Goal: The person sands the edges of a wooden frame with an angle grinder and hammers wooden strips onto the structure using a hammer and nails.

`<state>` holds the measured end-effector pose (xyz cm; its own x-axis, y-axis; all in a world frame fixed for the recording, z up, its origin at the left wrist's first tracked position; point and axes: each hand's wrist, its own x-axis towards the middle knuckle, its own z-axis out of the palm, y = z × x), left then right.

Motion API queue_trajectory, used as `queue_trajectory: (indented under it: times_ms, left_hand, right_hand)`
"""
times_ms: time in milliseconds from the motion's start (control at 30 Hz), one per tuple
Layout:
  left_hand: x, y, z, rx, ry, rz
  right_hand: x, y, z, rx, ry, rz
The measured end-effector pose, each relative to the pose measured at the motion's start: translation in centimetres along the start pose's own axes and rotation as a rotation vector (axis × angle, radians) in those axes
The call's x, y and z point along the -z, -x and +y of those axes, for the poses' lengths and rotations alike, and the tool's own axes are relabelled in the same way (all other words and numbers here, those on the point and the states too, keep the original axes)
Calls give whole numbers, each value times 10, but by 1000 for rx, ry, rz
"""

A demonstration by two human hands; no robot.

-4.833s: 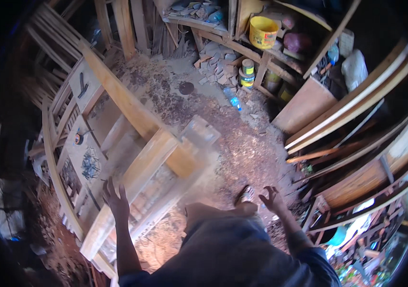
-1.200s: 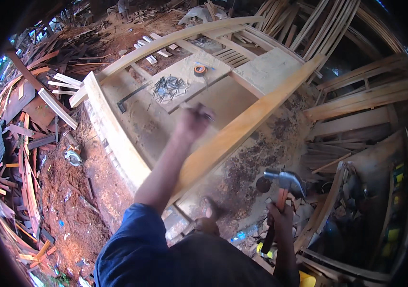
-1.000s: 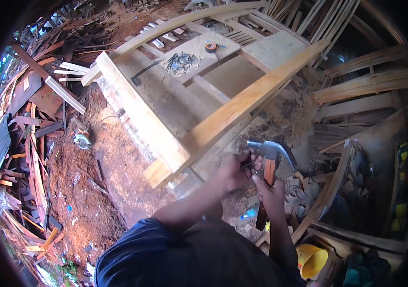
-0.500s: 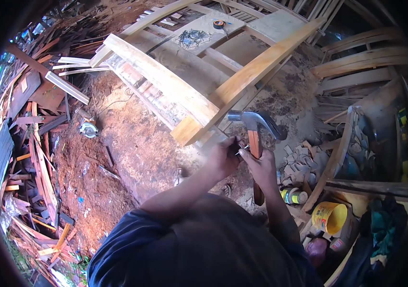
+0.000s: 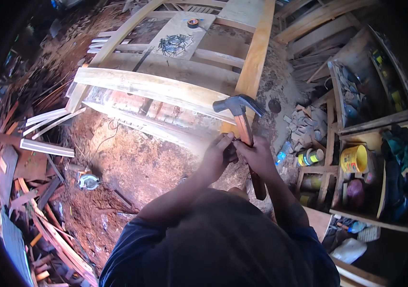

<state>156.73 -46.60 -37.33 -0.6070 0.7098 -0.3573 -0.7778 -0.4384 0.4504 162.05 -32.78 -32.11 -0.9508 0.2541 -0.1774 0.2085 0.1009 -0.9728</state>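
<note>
A claw hammer (image 5: 243, 128) with a dark metal head and a wooden handle stands head-up in my right hand (image 5: 257, 157), its handle's lower end sticking out below the palm. My left hand (image 5: 216, 157) is closed, with its fingertips meeting those of my right hand just left of the handle. Whatever lies between these fingertips is too hidden to make out. Just beyond both hands is the near corner of a wooden frame (image 5: 151, 88), where a long pale rail meets a yellowish one. Many loose nails (image 5: 175, 44) lie heaped on a board across the frame.
A roll of tape or tape measure (image 5: 193, 23) rests beyond the nails. On the dirt floor at left sits a circular saw (image 5: 88, 181) near scrap wood (image 5: 46, 225). Rightward, wooden shelving (image 5: 335, 172) holds a yellow bucket (image 5: 353, 159), cans and dark cloth (image 5: 398, 158).
The view has turned, so the frame's rails sit further left and more of the shelving shows. My hands stay together; small shiny slivers between the fingers earlier are now hidden.
</note>
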Motion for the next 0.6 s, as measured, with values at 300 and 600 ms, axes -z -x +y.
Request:
queue_trajectory:
  times_ms: [300, 600]
  left_hand:
    - [84, 21, 69, -59, -491, 187]
    - [133, -22, 95, -115, -820, 71]
  right_hand:
    - [-79, 76, 28, -306, 300, 320]
    - [-123, 111, 131, -357, 461, 604]
